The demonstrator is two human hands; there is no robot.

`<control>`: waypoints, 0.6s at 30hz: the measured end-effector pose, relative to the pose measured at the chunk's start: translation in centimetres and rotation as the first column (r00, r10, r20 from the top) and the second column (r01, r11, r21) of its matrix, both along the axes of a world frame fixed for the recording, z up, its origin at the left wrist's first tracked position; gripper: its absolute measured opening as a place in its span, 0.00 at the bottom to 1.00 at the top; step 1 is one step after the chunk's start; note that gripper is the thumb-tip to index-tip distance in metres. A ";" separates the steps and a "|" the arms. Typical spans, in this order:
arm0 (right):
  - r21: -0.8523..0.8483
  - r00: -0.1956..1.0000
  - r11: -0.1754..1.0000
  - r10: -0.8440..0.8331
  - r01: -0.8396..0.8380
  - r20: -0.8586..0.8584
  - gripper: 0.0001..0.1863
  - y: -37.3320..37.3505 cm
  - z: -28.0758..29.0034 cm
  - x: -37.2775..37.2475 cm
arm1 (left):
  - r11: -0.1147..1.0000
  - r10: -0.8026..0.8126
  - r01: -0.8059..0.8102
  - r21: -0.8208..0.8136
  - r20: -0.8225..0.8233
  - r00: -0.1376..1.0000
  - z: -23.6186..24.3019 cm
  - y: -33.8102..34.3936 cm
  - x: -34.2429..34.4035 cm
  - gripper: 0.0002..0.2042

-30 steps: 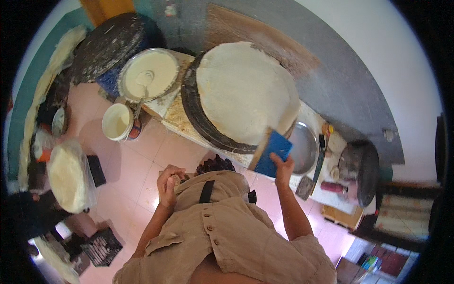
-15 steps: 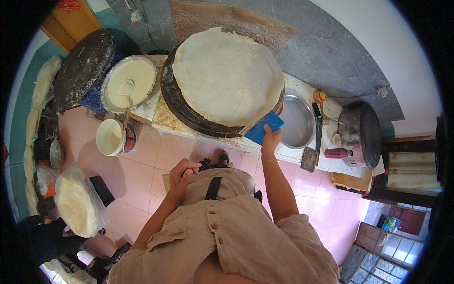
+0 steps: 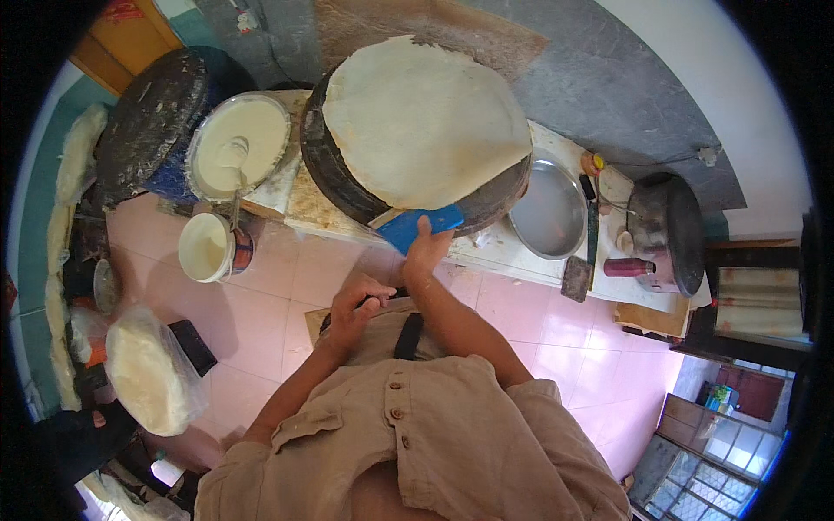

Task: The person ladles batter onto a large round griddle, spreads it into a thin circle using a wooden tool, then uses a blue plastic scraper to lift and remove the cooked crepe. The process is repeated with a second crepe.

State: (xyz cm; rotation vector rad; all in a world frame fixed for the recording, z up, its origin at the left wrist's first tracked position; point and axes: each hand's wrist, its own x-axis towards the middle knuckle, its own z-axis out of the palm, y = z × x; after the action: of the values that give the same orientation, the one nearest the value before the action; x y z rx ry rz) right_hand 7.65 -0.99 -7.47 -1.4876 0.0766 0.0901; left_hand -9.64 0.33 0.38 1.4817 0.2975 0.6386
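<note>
My right hand (image 3: 425, 252) grips a blue scraper (image 3: 413, 228), whose pale edge is at the front rim of a dark round griddle (image 3: 326, 169). A large thin pale sheet (image 3: 421, 117) lies on the griddle, its right front part lifted clear of the dark surface or absent there. My left hand (image 3: 356, 308) is below the scraper, in front of my waist, with curled fingers; whether they hold anything is hidden.
Left of the griddle are a batter bowl (image 3: 256, 139) with a ladle, a lidded dark drum (image 3: 152, 122) and a white bucket (image 3: 200, 247). Right are a steel pan (image 3: 547, 208), pink bottle (image 3: 627, 267) and pot (image 3: 669, 234). Bagged pale sheets (image 3: 152, 373) and a dark-clad person (image 3: 74, 443) are at lower left.
My right hand with the blue scraper has moved left along the griddle's front rim, exposing dark griddle at the sheet's right front. My left hand has moved up and right, nearer it.
</note>
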 end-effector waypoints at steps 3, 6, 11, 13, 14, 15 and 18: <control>0.051 0.841 0.897 0.430 -0.439 -0.328 0.19 -0.7 3.6 -4.1 | 0.995 0.065 -0.068 0.068 0.044 0.997 0.0 0.6 -0.6 0.14; 0.080 0.609 0.690 0.682 -0.719 -0.406 0.20 -2.5 5.3 -5.6 | 0.964 0.207 -0.218 0.153 0.084 0.975 1.8 1.7 -1.0 0.08; -0.560 0.593 0.512 0.804 -0.651 0.046 0.16 -3.4 8.5 -4.6 | 0.824 0.469 -0.420 0.381 -0.042 0.882 3.2 3.1 -1.6 0.07; -0.681 0.389 0.483 0.870 -0.550 0.302 0.16 -3.1 10.0 -4.2 | 0.865 0.477 -0.433 0.254 -0.148 0.866 2.7 3.2 -1.2 0.10; -0.729 0.259 0.483 0.876 -0.485 0.407 0.16 -2.9 11.1 -4.1 | 0.901 0.432 -0.429 0.064 -0.202 0.879 2.6 2.8 -0.6 0.14; -0.766 0.232 0.451 0.893 -0.458 0.386 0.18 -2.7 12.1 -4.4 | 0.902 0.373 -0.411 -0.129 -0.246 0.895 2.8 2.5 -0.1 0.18; -0.746 0.109 0.481 0.865 -0.461 0.490 0.19 -2.2 11.0 -4.0 | 0.797 0.268 -0.396 -0.456 -0.321 0.908 4.5 1.8 0.2 0.21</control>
State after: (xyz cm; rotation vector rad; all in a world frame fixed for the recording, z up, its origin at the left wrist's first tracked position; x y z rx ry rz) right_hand 3.61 -3.19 3.53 -1.7206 -1.6164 0.0973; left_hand -9.45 2.13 4.85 0.9860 0.8726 0.5974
